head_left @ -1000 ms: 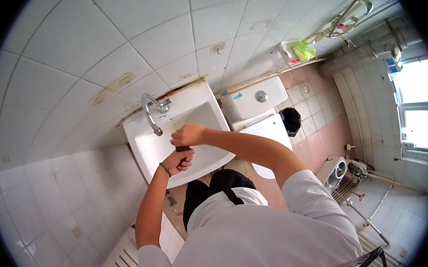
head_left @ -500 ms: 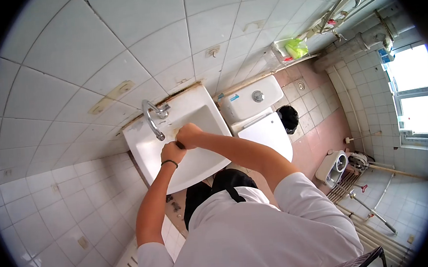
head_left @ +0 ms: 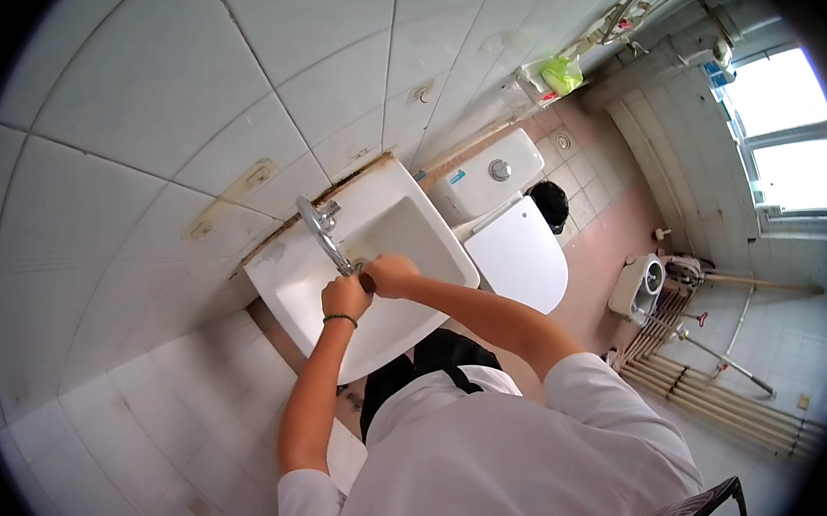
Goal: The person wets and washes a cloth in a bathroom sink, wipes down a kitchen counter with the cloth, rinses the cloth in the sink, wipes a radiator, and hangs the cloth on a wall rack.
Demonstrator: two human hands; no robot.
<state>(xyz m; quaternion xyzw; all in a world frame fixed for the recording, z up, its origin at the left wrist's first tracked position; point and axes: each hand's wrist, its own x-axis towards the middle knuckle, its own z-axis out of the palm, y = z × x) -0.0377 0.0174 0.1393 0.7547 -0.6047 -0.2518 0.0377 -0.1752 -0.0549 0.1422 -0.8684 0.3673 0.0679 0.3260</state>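
Over the white washbasin, both my hands are closed and nearly touching, just in front of the chrome tap and close to its spout. My left hand, with a dark band at the wrist, is curled into a fist; what it holds, if anything, is hidden. My right hand wraps round a small dark brown thing, whose rounded end shows between the two fists. Its kind cannot be made out. No stream of water is visible at the spout.
Right of the basin stands a toilet with a closed white lid and a cistern. Behind it is a black-lined bin. Pipes run along the far wall, below a window. Tiled wall rises behind the basin.
The view has tilted and shifted slightly. My two fists have come nearer the tap's spout, still closed and side by side, and the dark brown thing remains between them.
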